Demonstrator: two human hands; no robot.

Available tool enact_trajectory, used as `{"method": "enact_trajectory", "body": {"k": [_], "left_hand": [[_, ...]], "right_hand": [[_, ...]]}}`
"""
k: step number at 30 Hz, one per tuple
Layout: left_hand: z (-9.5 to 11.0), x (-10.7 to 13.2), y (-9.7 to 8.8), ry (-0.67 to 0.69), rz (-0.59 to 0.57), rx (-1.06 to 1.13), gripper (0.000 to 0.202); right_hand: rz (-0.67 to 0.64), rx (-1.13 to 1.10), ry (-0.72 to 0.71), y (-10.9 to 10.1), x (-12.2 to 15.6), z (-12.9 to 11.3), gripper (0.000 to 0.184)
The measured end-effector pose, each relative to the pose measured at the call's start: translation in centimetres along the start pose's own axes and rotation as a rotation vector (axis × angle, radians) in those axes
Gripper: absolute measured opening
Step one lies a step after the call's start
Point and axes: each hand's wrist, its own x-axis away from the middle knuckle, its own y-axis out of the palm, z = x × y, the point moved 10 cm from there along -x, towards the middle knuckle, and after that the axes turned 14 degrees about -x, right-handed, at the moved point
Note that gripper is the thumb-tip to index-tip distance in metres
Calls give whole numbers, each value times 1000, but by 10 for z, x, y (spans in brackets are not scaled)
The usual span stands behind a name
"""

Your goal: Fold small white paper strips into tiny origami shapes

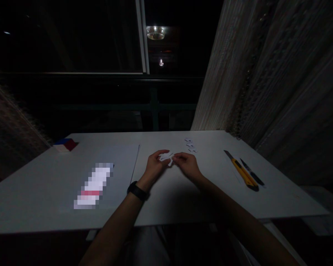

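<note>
Above the middle of the white table, my left hand (155, 164) grips small white paper pieces (165, 156) with dark marks, fingers and thumb closed on their left side. My right hand (189, 165) pinches the right edge of the same pieces, its fingertips close to the left thumb. How many pieces are held, and whether they are joined, I cannot tell. Just beyond my right hand, several similar small marked paper pieces (190, 145) lie in a short row. A black band is on my left wrist.
White sheets (124, 162) lie left of my hands, with a blurred-out bright rectangle (94, 184) over them. A puzzle cube (64, 145) sits at the far left. A yellow utility knife (242, 173) and dark pen (252, 172) lie right. Curtains (216, 74) flank the dark window behind the table (166, 210).
</note>
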Motion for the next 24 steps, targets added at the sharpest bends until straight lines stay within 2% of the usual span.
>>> {"method": "enact_trajectory", "body": {"k": [5,9,14,24], "left_hand": [[-2,2,1,-37,-37,107,48],[-7,3,3,-92,-69,209,50],[-12,4,2,-161,-73,248,50],[-9,8,6,-200,-137,303,48]], "right_hand": [[21,132,-248,1,6,-30,7],[3,238,-393,7,14,-46,10],[-63,401,-586,16,26,-64,16],[-172,657,-944,31,51,-86,22]]}}
